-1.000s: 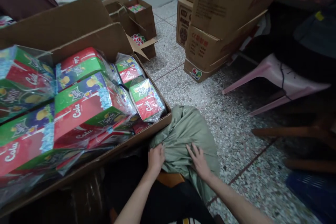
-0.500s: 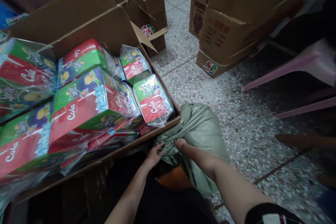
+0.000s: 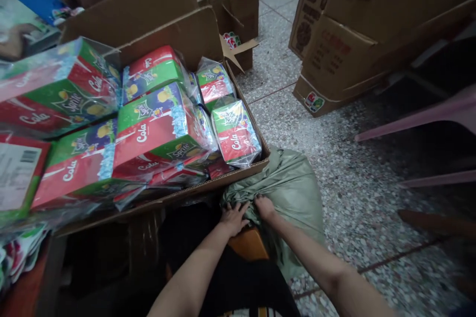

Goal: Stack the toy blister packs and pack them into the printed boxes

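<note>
Between my knees and the box corner bulges a pale green woven sack (image 3: 297, 183), its upper part bunched in folds. My left hand (image 3: 234, 220) lies on the near edge of the folds with its fingers spread. Just to the right, my right hand (image 3: 265, 208) has its fingers curled into the gathered cloth. Close by on the left, a large open cardboard box (image 3: 208, 187) is heaped with plastic-wrapped red and green cartons (image 3: 152, 136) marked Cola and Sprite. The sack's mouth cannot be made out among the folds.
An orange-brown stool seat (image 3: 249, 243) shows below my hands. Stacked cardboard boxes (image 3: 334, 59) stand at the right, near a pink chair leg (image 3: 412, 120). Smaller open boxes (image 3: 243, 10) are at the back. Another person's arm (image 3: 17, 42) appears at the far left.
My left hand has spread its fingers over the sack's folds, where they were bent before. My right hand stays on the sack. The camera view has swung left.
</note>
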`<act>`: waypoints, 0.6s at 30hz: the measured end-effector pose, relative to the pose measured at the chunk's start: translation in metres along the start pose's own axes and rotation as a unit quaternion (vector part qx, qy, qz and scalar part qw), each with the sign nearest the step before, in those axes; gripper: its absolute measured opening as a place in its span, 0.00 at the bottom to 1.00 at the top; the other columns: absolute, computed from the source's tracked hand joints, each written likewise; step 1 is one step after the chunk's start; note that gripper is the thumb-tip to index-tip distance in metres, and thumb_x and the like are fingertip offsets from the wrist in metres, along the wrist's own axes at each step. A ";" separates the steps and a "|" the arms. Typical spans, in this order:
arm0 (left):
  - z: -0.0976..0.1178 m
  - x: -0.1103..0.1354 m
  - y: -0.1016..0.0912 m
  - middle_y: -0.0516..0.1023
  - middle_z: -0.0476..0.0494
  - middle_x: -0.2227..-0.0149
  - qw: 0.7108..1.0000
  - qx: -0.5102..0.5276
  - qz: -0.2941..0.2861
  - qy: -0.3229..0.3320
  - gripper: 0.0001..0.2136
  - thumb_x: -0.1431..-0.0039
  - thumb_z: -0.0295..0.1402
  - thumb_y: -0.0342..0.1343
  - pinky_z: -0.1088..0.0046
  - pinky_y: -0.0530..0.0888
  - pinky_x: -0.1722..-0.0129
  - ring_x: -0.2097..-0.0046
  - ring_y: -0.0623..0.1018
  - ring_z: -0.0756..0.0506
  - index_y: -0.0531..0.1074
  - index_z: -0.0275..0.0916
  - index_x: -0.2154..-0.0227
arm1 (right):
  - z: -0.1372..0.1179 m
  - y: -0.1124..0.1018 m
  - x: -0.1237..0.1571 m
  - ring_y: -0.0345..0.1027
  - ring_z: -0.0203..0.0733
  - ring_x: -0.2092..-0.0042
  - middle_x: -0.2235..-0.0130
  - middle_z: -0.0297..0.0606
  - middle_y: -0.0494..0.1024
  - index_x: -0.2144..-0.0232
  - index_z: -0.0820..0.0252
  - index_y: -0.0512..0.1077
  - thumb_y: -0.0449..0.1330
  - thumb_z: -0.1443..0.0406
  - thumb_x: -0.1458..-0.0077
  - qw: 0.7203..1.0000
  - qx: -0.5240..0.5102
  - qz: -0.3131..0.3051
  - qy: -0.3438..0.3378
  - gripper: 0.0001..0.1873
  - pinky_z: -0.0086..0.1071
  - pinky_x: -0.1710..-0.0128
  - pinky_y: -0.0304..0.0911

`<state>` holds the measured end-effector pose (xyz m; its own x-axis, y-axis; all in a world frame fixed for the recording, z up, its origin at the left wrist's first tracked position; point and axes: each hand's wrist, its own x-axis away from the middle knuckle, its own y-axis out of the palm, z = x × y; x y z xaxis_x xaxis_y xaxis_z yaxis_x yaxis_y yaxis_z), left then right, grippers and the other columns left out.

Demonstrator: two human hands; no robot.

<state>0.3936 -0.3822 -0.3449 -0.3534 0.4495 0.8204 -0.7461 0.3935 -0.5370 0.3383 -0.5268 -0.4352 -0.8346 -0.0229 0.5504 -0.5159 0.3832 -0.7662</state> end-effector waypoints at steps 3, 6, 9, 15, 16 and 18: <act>-0.001 -0.015 0.003 0.56 0.39 0.35 1.000 -0.016 -0.007 -0.024 0.31 0.41 0.42 0.49 0.38 0.53 0.42 0.35 0.52 0.23 0.50 0.50 0.35 | 0.003 0.000 0.029 0.68 0.45 0.51 0.47 0.49 0.69 0.47 0.63 0.67 0.53 0.73 0.42 0.999 0.017 0.031 -0.004 0.19 0.39 0.52 0.65; -0.002 -0.027 0.008 0.57 0.40 0.35 0.999 -0.020 -0.007 -0.038 0.28 0.41 0.42 0.50 0.38 0.49 0.41 0.35 0.51 0.23 0.56 0.48 0.37 | 0.006 -0.004 0.045 0.52 0.57 0.37 0.35 0.50 0.53 0.37 0.55 0.56 0.57 0.68 0.43 0.994 0.039 0.094 -0.051 0.31 0.50 0.40 0.50; -0.005 -0.034 0.010 0.57 0.42 0.35 0.999 -0.010 -0.010 -0.044 0.28 0.42 0.42 0.50 0.38 0.46 0.40 0.34 0.50 0.25 0.58 0.49 0.38 | 0.011 -0.010 0.028 0.30 0.64 0.32 0.31 0.46 0.38 0.33 0.56 0.44 0.64 0.58 0.48 0.982 0.076 0.115 -0.130 0.48 0.57 0.36 0.34; -0.024 -0.038 -0.002 0.54 0.41 0.33 0.998 0.040 -0.040 -0.042 0.29 0.44 0.38 0.54 0.42 0.55 0.40 0.33 0.49 0.28 0.58 0.47 0.38 | 0.014 -0.005 -0.051 0.53 0.62 0.38 0.39 0.56 0.62 0.38 0.69 0.59 0.73 0.52 0.65 0.983 0.091 -0.021 -0.158 0.55 0.49 0.37 0.47; -0.027 -0.036 -0.007 0.53 0.40 0.33 0.997 0.052 -0.042 -0.040 0.28 0.43 0.38 0.53 0.45 0.58 0.41 0.33 0.52 0.29 0.59 0.46 0.38 | 0.014 -0.003 -0.060 0.58 0.58 0.40 0.42 0.54 0.66 0.41 0.67 0.63 0.71 0.52 0.60 0.984 0.088 -0.029 -0.154 0.48 0.50 0.39 0.51; -0.030 -0.028 -0.017 0.56 0.38 0.34 0.996 0.076 -0.036 -0.036 0.26 0.40 0.39 0.50 0.52 0.63 0.41 0.36 0.61 0.32 0.60 0.44 0.39 | 0.012 0.000 -0.071 0.64 0.51 0.45 0.45 0.48 0.69 0.46 0.63 0.67 0.64 0.54 0.47 0.986 0.079 -0.028 -0.146 0.30 0.49 0.44 0.59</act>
<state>0.4329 -0.3773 -0.3641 -0.3309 0.3638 0.8707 -0.8456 0.2952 -0.4447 0.3949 -0.5362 -0.4787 -0.8116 -0.3140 0.4926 -0.5677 0.2251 -0.7919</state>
